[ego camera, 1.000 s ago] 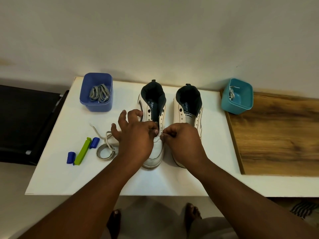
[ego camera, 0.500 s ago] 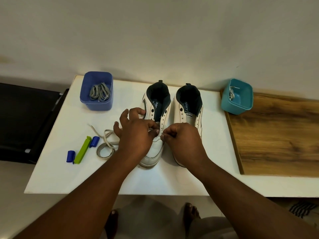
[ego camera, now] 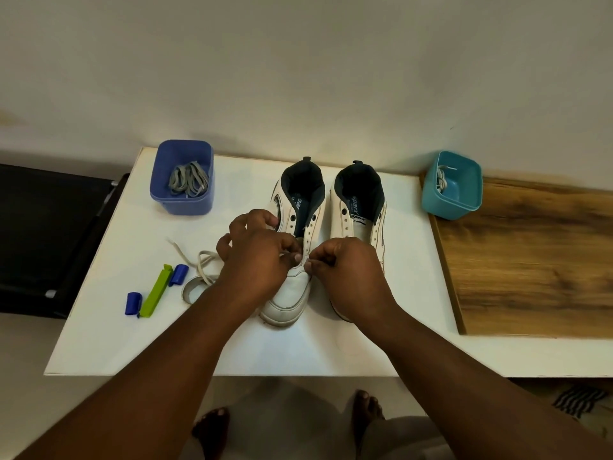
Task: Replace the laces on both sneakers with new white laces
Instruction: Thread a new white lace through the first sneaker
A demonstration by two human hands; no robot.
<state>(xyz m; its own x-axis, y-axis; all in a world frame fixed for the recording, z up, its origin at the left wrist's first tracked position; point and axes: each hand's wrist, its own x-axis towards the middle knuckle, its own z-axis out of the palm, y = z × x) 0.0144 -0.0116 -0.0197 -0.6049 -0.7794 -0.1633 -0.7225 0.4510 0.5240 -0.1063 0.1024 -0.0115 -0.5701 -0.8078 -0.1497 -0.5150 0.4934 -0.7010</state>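
White leather, head view: the left sneaker [ego camera: 292,260] stands near the middle of the bench [ego camera: 109,343], toe toward the near edge, heel toward the far edge by the wall; its long axis runs near-to-far, canted slightly to the right at the heel.
Right sneaker: the right sneaker [ego camera: 360,214] stands just beside it on the right, parallel, eyelets bare.
Left hand: the left hand [ego camera: 257,260] sits over the left flank of the left sneaker, fingers curled, thumb and forefinger pinched at the lowest eyelets.
Right hand: the right hand [ego camera: 348,267] meets it from the right, fingers pinched tight on something thin at the same spot; the lace end itself is too small to make out.
New lace: the white lace [ego camera: 202,263] trails in loose loops on the bench left of the left hand, toward the left edge.
Key relation: the open eyelet rows lie beyond the fingertips, toward the far edge, so threading likely proceeds away from the person along the shoe's axis; both hands are equally near.
Old laces: grey laces [ego camera: 189,179] lie in the blue tub [ego camera: 180,202] at the far left corner.
Teal tub: the teal tub [ego camera: 444,204] stands at the far right, holding a pale lace.
Clips: a green clip [ego camera: 154,292] and blue caps [ego camera: 133,303] lie toward the left edge.
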